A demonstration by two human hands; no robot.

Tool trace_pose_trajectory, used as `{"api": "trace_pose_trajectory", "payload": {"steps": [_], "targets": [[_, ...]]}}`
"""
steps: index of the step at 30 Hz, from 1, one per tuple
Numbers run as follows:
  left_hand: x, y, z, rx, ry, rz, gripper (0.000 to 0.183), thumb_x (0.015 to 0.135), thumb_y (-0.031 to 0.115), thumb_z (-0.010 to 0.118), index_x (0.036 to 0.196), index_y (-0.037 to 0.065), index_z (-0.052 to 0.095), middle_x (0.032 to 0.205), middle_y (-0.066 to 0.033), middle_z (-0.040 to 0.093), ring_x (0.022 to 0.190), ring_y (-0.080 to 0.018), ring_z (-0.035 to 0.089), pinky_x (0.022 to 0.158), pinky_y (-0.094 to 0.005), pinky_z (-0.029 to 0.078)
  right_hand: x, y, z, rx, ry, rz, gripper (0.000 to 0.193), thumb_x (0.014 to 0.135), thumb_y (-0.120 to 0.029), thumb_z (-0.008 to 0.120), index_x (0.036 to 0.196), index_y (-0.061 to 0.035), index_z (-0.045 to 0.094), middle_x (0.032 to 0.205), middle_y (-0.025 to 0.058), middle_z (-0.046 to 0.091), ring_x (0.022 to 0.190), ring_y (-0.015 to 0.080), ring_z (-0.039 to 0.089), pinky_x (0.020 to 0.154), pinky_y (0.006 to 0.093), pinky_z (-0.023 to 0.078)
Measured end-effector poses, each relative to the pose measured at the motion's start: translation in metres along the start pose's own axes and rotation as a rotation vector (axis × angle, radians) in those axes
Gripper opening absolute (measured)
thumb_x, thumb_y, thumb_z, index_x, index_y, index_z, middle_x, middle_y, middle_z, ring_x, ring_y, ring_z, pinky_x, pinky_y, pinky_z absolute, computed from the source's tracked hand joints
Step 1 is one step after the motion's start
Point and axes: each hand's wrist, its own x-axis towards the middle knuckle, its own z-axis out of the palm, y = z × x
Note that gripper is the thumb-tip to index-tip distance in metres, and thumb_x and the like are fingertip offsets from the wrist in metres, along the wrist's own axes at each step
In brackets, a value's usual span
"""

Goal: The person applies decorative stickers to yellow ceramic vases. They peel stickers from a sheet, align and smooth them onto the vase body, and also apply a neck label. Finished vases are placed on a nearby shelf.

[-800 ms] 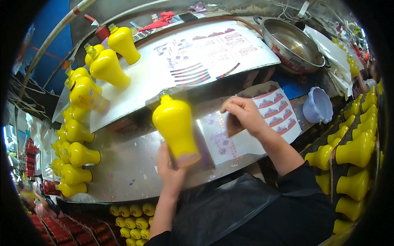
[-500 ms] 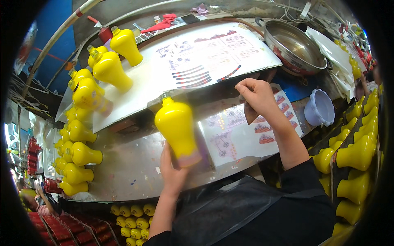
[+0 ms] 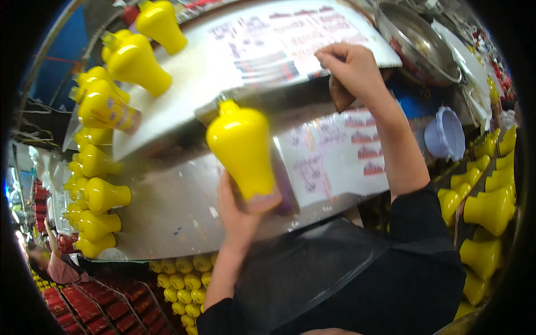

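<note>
My left hand (image 3: 237,215) is wrapped round the lower part of a glossy yellow bottle (image 3: 241,139). The bottle is held neck-up and tilted, a clear neck at its top and a pinkish band near its base. Farther right, my right hand (image 3: 352,67) reaches over the near edge of a raised white board (image 3: 195,78). Its thumb and forefinger are pinched together, and a brown flat piece with a pointed end (image 3: 339,96) sticks out below the palm. Printed decals (image 3: 296,42) lie on the board, and a decal sheet (image 3: 312,162) lies on the bench beside the bottle.
Several yellow bottles (image 3: 106,195) line the left of the metal bench (image 3: 167,215). At the far right are a metal pan (image 3: 419,47) and a pale lilac bucket (image 3: 445,134). Racks of yellow bottles (image 3: 491,206) stand right and below. Another person (image 3: 61,268) is at lower left.
My right hand has moved away from me, from the board's near edge to over the decals, keeping the brown piece. My left hand still holds the bottle. The whole view has shifted and blurred.
</note>
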Motion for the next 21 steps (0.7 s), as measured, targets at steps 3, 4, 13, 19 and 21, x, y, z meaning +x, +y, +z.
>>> {"api": "trace_pose_trajectory", "payload": {"steps": [3,4,13,19,21], "targets": [[-0.001,-0.008,-0.001,-0.069,-0.003,0.042,0.103,0.074,0.027,0.094,0.155,-0.004,0.038,0.145,-0.0224,0.056,0.133,-0.0334,0.057,0.114,-0.0431,0.043,-0.033,0.012,0.003,-0.027,-0.025,-0.013,0.024,0.096,-0.020,0.072,0.099,0.0033,0.077,0.078,0.0008,0.072,0.067,0.0073,0.063,0.062,0.0255,0.051],[-0.002,-0.009,0.000,-0.078,-0.006,0.040,0.104,0.075,0.027,0.094,0.156,-0.003,0.037,0.147,-0.0221,0.055,0.135,-0.0335,0.056,0.115,-0.0430,0.043,-0.050,0.016,0.005,-0.074,-0.052,-0.026,0.024,0.095,-0.020,0.073,0.098,0.0033,0.077,0.078,0.0035,0.073,0.067,0.0092,0.064,0.062,0.0266,0.052],[-0.003,-0.008,-0.003,-0.018,-0.048,0.084,0.106,0.078,0.025,0.092,0.160,0.000,0.031,0.153,-0.0203,0.048,0.140,-0.0330,0.050,0.117,-0.0432,0.039,-0.232,0.020,0.029,-0.398,-0.337,-0.422,0.027,0.088,-0.016,0.075,0.115,-0.0099,0.073,0.090,0.0105,0.069,0.068,0.0244,0.068,0.058,0.0358,0.055],[-0.001,-0.002,-0.002,0.106,-0.018,0.089,0.102,0.077,0.024,0.090,0.158,-0.004,0.035,0.150,-0.0258,0.051,0.138,-0.0395,0.052,0.117,-0.0459,0.040,-0.260,0.017,0.021,-0.677,-0.460,-0.313,0.054,0.089,-0.039,0.076,0.133,-0.0087,0.068,0.100,0.0098,0.069,0.068,0.0227,0.068,0.060,0.0356,0.057],[-0.001,-0.001,-0.004,0.119,-0.013,0.097,0.101,0.075,0.023,0.091,0.156,-0.004,0.037,0.148,-0.0263,0.054,0.136,-0.0394,0.055,0.115,-0.0454,0.043,-0.259,0.017,0.021,-0.684,-0.453,-0.327,0.063,0.090,-0.048,0.073,0.139,-0.0084,0.065,0.104,0.0084,0.069,0.070,0.0220,0.067,0.061,0.0356,0.058]]}}
